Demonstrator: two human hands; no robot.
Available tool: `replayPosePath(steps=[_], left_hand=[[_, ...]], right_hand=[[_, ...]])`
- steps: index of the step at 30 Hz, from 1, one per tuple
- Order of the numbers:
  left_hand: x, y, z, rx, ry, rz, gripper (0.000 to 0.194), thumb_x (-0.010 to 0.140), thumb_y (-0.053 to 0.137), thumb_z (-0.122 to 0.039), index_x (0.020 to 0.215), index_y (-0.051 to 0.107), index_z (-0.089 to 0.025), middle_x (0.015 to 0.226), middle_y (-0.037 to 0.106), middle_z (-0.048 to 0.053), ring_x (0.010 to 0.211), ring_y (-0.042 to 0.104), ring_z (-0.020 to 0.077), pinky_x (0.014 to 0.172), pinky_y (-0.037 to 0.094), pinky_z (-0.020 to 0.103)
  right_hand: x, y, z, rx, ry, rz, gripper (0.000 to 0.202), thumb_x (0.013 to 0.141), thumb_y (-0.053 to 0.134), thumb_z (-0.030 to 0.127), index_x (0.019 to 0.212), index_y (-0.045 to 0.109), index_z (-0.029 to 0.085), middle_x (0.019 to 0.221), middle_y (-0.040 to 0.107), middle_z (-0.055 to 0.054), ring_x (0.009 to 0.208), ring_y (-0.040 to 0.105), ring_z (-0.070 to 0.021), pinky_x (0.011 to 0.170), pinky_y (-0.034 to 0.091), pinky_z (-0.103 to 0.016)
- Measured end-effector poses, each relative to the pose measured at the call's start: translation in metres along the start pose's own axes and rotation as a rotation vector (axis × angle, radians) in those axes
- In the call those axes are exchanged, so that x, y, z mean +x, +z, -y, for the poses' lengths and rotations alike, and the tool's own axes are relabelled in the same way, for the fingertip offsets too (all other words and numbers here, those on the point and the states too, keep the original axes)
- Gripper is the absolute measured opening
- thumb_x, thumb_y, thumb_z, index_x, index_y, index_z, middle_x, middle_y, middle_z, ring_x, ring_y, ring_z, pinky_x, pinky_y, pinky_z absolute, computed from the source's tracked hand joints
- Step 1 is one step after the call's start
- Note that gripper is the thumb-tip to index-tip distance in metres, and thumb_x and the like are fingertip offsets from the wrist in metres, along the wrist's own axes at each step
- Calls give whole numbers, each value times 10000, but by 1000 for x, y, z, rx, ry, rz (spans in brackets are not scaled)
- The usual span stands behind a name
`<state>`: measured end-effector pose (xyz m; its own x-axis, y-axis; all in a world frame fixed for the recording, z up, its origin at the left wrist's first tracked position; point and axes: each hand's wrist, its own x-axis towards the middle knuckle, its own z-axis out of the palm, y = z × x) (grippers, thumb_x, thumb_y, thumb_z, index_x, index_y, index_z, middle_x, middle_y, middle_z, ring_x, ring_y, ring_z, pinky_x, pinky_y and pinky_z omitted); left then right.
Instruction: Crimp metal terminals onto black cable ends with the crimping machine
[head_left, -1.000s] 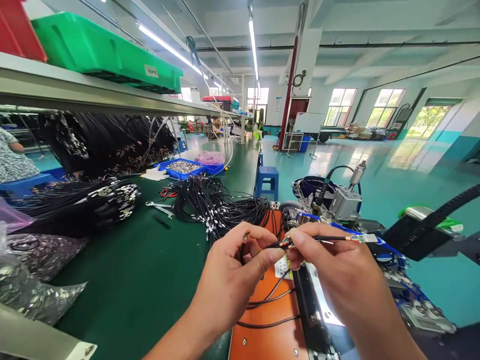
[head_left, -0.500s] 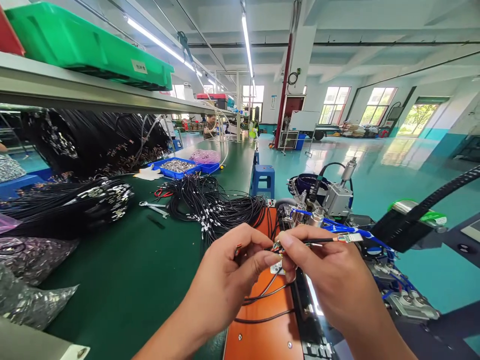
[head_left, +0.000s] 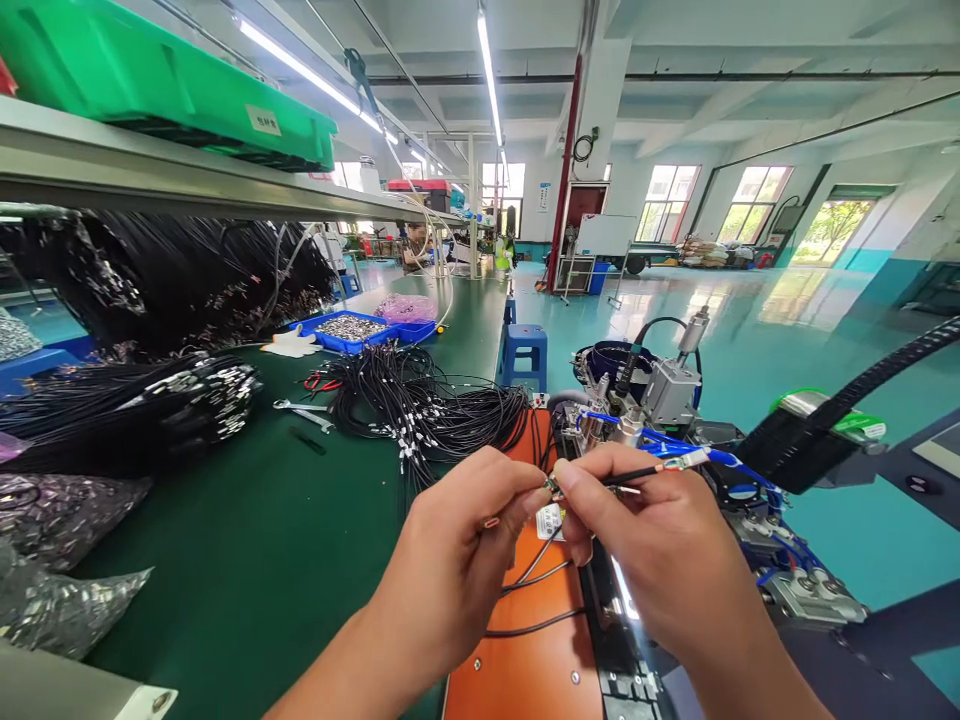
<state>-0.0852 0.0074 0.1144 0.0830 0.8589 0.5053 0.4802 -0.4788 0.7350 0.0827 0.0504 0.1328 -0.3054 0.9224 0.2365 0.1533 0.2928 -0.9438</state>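
My right hand (head_left: 637, 530) is closed on a black cable (head_left: 630, 476), whose white connector end (head_left: 686, 460) sticks out to the right past the knuckles. Thin coloured wires (head_left: 553, 487) show between the fingertips of both hands. My left hand (head_left: 465, 550) pinches these wires between thumb and index finger; a bit of orange wire pokes out by its curled fingers. Both hands hover over an orange plate (head_left: 517, 650), where loops of black cable lie. Fingers hide most of the wire ends.
Black cable bundles (head_left: 420, 410) lie on the green table (head_left: 300, 560), near a wrench (head_left: 304, 410) and blue trays (head_left: 352, 345). A machine (head_left: 667, 400) with blue tubes stands at right. Plastic bags (head_left: 67, 600) are at left, under a shelf (head_left: 187, 185) holding a green bin (head_left: 172, 90).
My left thumb and index finger have drawn closer together on the wires. The connector end has tipped slightly up and left. The whole view has shifted a little.
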Motion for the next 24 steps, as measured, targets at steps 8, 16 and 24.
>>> replayPosePath(steps=[8,16,24], left_hand=[[2,-1,0,115,34,-14,153,993,475,-205,945,620,-204,788,554,-25,684,505,50,602,405,157],[3,1,-1,158,155,-125,147,962,523,-144,937,663,-183,869,592,-6,784,547,56,679,439,158],[5,1,-2,180,146,-140,108,943,556,-140,907,651,-176,811,609,-18,729,540,54,640,430,160]], right_hand=[[-2,3,-1,-42,4,-22,359,923,600,429,666,640,182,566,600,19,518,572,-88,523,454,-193],[-1,3,2,21,11,8,366,922,610,443,672,641,177,566,598,15,520,576,-86,531,465,-179],[0,3,-5,21,21,-18,360,908,614,502,738,650,187,615,608,10,568,592,-99,530,475,-172]])
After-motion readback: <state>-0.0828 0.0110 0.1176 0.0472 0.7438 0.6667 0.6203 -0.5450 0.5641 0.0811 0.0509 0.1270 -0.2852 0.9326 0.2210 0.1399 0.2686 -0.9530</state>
